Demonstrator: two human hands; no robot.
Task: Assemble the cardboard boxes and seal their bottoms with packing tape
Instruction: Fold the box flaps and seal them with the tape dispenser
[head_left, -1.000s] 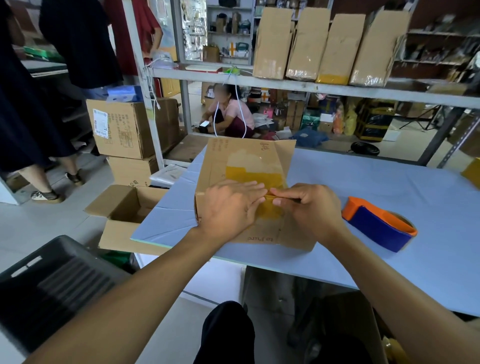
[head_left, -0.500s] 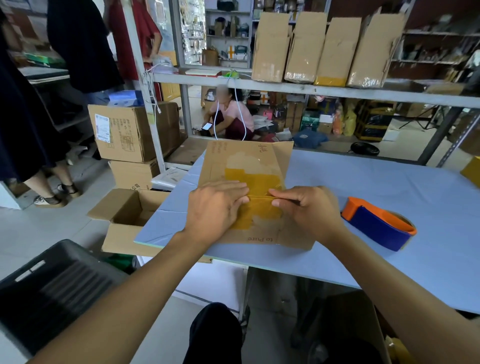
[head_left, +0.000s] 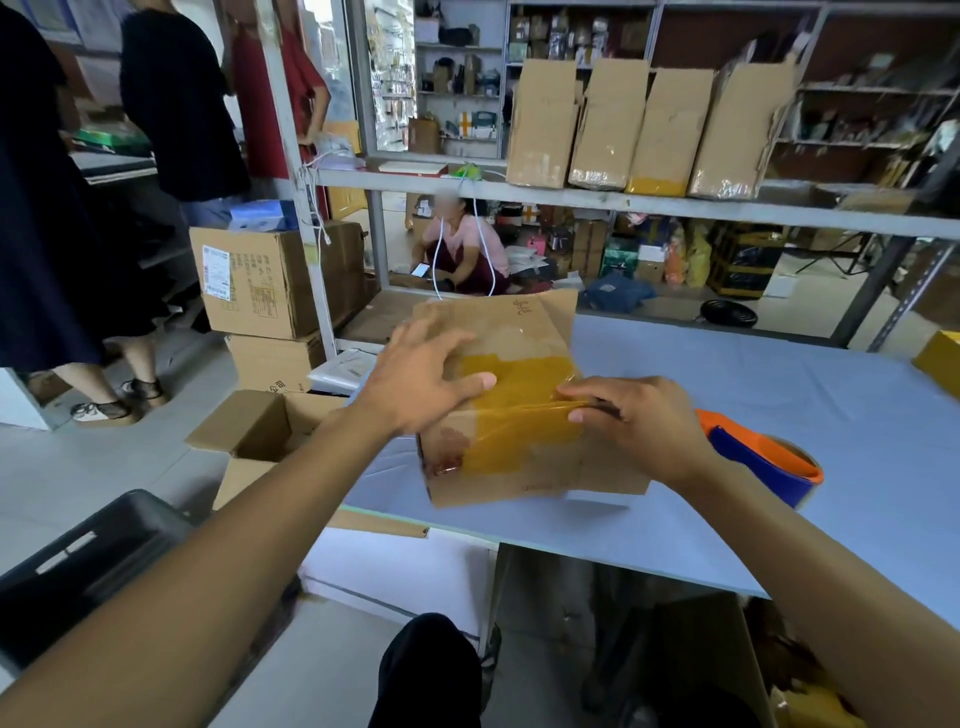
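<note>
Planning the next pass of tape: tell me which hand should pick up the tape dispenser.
Right. The right hand rests on the cardboard box beside the orange-and-blue tape dispenser; the left hand, spread flat on the box's far-left side, would probably have to cross over.

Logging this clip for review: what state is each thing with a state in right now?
cardboard box: on the table, bottom flaps shut, yellow tape over the seam.
left hand: open, fingers spread on the box.
right hand: fingers curled, pressing the tape.
tape dispenser: lying on the table, untouched.
box on the floor: flaps open.
</note>
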